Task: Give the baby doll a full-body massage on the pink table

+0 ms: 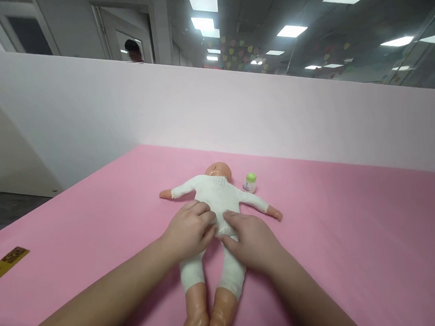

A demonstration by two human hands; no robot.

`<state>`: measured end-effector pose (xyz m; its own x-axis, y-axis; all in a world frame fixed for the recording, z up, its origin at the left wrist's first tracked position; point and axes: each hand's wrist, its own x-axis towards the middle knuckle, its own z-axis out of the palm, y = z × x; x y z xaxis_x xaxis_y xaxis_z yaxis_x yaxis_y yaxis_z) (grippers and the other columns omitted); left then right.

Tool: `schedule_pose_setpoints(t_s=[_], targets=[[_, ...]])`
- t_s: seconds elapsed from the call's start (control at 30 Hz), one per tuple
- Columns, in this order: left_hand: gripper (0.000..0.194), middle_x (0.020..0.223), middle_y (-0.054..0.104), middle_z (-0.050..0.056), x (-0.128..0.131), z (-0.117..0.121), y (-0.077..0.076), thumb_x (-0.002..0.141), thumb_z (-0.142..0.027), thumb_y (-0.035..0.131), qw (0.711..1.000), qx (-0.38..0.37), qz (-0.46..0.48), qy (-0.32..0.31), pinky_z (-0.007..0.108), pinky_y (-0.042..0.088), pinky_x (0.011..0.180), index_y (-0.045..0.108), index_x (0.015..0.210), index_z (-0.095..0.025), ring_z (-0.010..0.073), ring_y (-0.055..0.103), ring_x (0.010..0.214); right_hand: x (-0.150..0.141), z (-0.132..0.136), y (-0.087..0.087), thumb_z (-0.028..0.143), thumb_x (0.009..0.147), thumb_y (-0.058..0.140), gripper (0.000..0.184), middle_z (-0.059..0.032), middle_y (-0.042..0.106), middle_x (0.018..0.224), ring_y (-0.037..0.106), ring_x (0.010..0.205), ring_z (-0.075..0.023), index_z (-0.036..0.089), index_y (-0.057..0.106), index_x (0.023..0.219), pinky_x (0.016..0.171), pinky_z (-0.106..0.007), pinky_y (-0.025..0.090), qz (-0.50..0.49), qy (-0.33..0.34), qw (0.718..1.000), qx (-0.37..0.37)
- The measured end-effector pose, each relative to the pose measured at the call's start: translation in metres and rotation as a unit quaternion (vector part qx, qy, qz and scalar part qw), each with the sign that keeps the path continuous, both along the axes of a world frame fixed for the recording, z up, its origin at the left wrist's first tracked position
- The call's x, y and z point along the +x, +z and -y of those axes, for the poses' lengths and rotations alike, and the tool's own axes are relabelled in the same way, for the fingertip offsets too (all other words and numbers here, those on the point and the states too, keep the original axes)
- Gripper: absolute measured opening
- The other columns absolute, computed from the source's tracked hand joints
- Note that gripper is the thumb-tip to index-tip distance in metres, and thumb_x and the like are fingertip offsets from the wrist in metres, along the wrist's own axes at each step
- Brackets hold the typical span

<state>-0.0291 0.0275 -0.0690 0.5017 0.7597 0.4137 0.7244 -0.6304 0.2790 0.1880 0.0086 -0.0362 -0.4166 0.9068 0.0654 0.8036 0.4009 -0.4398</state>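
A baby doll [220, 195] in a white cloth suit lies stretched out with its arms spread, its bare feet toward me and its head at the far end. My left hand [192, 227] rests at the left side of the doll's waist, fingers curled in and thumb close to them; what lies between the fingertips is hidden. On the right side of the lower torso lies my right hand [254, 240], its thumb and forefinger apart and touching the cloth. The right hand's other fingers are mostly out of sight. Beside the doll's shoulder stands a small clear jar [250, 184] with a green lid.
A pink padded table [356, 232] carries the doll. A yellow label strip [8, 264] is stuck at its left edge. Along the back runs a white partition [236, 112], with a person's head [133, 50] visible beyond it. A door [7, 133] stands at the left.
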Motion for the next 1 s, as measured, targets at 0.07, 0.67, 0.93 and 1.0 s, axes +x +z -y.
schedule_pose_setpoints(t_s=[0.07, 0.67, 0.93, 1.0], targets=[[0.016, 0.099, 0.065, 0.011, 0.0, -0.002, -0.003, 0.095, -0.027, 0.057, 1.0, 0.013, -0.006, 0.017, 0.047, 0.047, 0.09, 0.072, 0.097, -0.021, 0.0307, 0.058, 0.097, -0.002, -0.002, -0.005, 0.038, 0.096, 0.063, 0.04, -0.0128, 0.068, 0.137, 0.062, 0.126, -0.0309, 0.02, 0.068, 0.131, 0.1, -0.037, 0.045, -0.002, 0.003, 1.0, 0.003], [0.039, 0.073, 0.067, 0.01, -0.006, -0.01, -0.006, 0.1, -0.038, 0.054, 0.998, -0.061, 0.001, 0.019, 0.044, 0.046, 0.075, 0.072, 0.071, -0.02, 0.0296, 0.063, 0.079, 0.001, -0.005, -0.006, 0.04, 0.097, 0.061, 0.022, -0.0017, 0.073, 0.084, 0.064, 0.079, -0.0202, 0.023, 0.073, 0.09, 0.065, -0.031, 0.035, -0.008, 0.03, 0.999, 0.005], [0.03, 0.115, 0.077, 0.008, -0.01, -0.013, -0.008, 0.1, -0.028, 0.052, 0.998, 0.017, 0.051, 0.016, 0.048, 0.047, 0.107, 0.077, 0.115, -0.023, 0.0287, 0.068, 0.11, -0.001, -0.011, -0.012, 0.037, 0.099, 0.06, 0.031, -0.0073, 0.073, 0.124, 0.065, 0.113, -0.0244, 0.021, 0.071, 0.123, 0.089, -0.032, 0.045, -0.047, -0.005, 0.998, 0.045], [0.029, 0.111, 0.077, 0.009, -0.009, -0.014, -0.01, 0.099, -0.029, 0.053, 0.998, -0.038, 0.057, 0.013, 0.048, 0.049, 0.103, 0.079, 0.111, -0.021, 0.0308, 0.068, 0.11, -0.002, -0.011, -0.014, 0.038, 0.101, 0.057, 0.029, -0.0074, 0.074, 0.124, 0.066, 0.111, -0.0243, 0.021, 0.071, 0.121, 0.087, -0.032, 0.045, -0.032, 0.002, 0.999, 0.026]])
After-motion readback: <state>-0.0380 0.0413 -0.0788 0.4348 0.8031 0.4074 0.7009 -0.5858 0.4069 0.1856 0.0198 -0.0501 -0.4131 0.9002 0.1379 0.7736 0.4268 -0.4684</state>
